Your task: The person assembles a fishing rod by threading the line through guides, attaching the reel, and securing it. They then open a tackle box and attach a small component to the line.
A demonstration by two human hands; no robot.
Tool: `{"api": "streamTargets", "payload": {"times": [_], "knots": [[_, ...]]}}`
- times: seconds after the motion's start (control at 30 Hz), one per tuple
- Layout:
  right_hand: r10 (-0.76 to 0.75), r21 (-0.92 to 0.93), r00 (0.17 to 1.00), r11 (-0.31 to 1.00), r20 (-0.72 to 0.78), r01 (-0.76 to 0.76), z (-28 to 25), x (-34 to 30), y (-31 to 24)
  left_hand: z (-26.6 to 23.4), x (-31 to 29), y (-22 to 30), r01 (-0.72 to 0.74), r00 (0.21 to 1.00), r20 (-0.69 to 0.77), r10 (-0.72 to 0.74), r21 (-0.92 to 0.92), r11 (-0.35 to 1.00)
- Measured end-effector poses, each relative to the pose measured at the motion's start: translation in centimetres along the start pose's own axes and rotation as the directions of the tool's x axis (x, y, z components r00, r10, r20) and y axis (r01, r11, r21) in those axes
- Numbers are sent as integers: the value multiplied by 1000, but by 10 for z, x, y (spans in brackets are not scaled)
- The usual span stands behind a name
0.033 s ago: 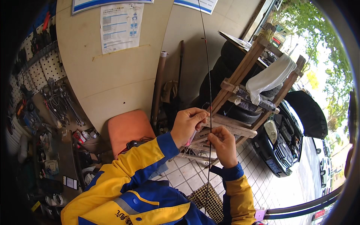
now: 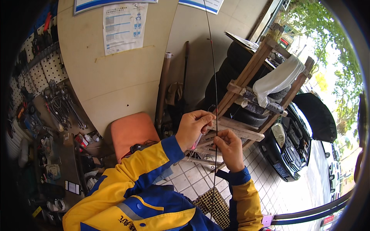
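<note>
A thin dark fishing rod (image 2: 214, 69) with small line guides and red bindings stands nearly upright before me, running from the top of the view down to my lap. My right hand (image 2: 230, 150) is closed on it, thumb and fingertips pinching the shaft. Just left of the rod, beside a guide, my left hand (image 2: 195, 129) is closed in a pinch; what its fingertips hold is too fine to make out. Under that hand shows a small clear piece with a pink end (image 2: 195, 143), partly hidden by the fingers.
An orange chair (image 2: 133, 133) stands ahead left, near a cluttered bench with a phone (image 2: 72, 187) and hanging tools (image 2: 61, 104). Ahead right is a wooden rack (image 2: 246, 81) with tyres. Beyond it a dark car (image 2: 287, 150) has its bonnet up. A floor grate (image 2: 212, 206) lies below.
</note>
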State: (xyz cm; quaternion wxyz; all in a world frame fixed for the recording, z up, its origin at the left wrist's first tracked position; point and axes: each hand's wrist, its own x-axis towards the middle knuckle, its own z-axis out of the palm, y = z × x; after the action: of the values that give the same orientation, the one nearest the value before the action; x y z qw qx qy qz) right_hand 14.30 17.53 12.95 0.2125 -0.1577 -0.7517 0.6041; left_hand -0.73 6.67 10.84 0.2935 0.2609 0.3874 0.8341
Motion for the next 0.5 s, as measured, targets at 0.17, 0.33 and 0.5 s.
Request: {"api": "streamTargets", "payload": {"times": [0.17, 0.33, 0.5], "knots": [[2, -12, 1000, 1000, 6, -2, 1, 1, 0, 0, 3, -2, -27, 1000, 0, 27, 7, 1000], [5, 6, 1000, 1000, 14, -5, 2, 2, 2, 2, 5, 0, -28, 999, 22, 28, -2, 1000], [5, 29, 1000, 1000, 22, -6, 2, 4, 2, 4, 8, 6, -38, 999, 26, 39, -23, 999]]}}
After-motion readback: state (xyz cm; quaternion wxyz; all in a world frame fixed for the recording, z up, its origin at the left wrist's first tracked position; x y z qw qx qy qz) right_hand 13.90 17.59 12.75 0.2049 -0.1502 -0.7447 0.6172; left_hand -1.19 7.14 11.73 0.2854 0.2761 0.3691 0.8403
